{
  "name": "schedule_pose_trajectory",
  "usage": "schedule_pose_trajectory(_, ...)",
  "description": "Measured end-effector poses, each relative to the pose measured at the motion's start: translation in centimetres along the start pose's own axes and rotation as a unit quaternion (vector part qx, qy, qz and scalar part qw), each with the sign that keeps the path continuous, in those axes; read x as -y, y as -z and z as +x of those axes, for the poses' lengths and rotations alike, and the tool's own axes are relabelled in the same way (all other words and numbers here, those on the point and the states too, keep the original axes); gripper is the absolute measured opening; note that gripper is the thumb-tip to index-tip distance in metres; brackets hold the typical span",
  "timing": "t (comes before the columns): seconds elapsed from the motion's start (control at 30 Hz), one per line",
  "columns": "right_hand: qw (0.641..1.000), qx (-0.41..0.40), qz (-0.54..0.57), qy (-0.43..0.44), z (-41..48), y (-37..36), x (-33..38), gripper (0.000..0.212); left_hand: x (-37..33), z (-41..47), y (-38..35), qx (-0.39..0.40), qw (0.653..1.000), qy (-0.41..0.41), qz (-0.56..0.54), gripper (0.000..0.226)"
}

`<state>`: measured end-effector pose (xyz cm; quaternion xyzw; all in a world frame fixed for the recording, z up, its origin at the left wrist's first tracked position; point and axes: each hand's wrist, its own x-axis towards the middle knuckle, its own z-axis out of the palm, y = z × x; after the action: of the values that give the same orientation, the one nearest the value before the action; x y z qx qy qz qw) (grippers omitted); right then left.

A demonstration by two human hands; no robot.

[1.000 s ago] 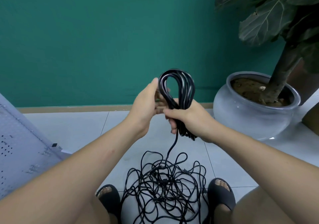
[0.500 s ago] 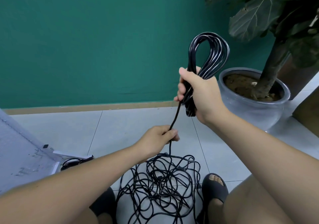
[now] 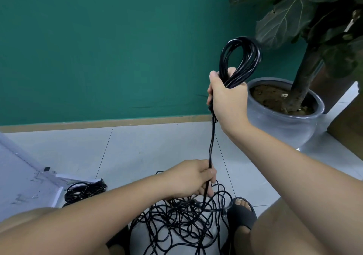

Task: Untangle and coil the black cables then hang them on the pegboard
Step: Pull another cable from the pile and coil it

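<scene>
Black coil (image 3: pixel 236 77) tight in R hand (image 3: pixel 227 99), L hand (image 3: pixel 190 178) now dropped low, pinching loose strand (image 3: pixel 211 142) for next loop.

Left hand (image 3: pixel 193 178): left the coil (image 3: pixel 240 58), slid down the loose strand (image 3: pixel 211 146) to the tangle (image 3: pixel 176 221). Right hand (image 3: pixel 227 99): lifted the coil higher, rightward.

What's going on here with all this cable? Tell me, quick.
A person is coiling black cable. The right hand grips a raised coil of loops; the left hand grips the single strand running down from it into a tangled pile on the floor. Another bundle lies by the grey board at left.
</scene>
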<state>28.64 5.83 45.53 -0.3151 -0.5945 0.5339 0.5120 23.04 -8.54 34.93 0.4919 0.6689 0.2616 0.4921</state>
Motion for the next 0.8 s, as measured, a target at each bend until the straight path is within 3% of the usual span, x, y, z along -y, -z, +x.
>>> schedule_pose_trajectory(0.13,0.992,0.070,-0.098,0.028,0.5,0.7,-1.0,0.024,-1.4,-1.6,1.2,-0.056,0.984,-0.052,0.158,0.034)
schedule_pose_trajectory(0.27,0.948,0.155,-0.268,0.073,0.5,1.1,-2.0,0.041,-2.5,-3.3,2.9,-0.139,0.967,-0.108,0.182,0.032)
schedule_pose_trajectory(0.37,0.926,0.211,-0.307,0.058,0.1,0.8,-3.0,0.039,-3.1,-4.2,5.0,-0.204,0.945,-0.164,0.197,0.025)
schedule_pose_trajectory(0.5,0.906,0.332,-0.261,-0.006,-1.0,0.7,-3.8,0.041,-3.5,-5.5,7.6,-0.284,0.908,-0.247,0.183,0.009)
schedule_pose_trajectory(0.57,0.892,0.396,-0.203,-0.076,-2.1,0.7,-3.7,0.048,-3.5,-5.9,8.5,-0.308,0.903,-0.244,0.172,0.006)
schedule_pose_trajectory(0.63,0.876,0.434,-0.158,-0.138,-3.3,0.5,-3.4,0.053,-3.5,-6.1,9.0,-0.341,0.902,-0.220,0.144,0.017)
schedule_pose_trajectory(0.8,0.873,0.417,0.003,-0.251,-4.8,-0.3,-1.7,0.064,-3.9,-6.5,9.6,-0.401,0.892,-0.199,0.068,0.040)
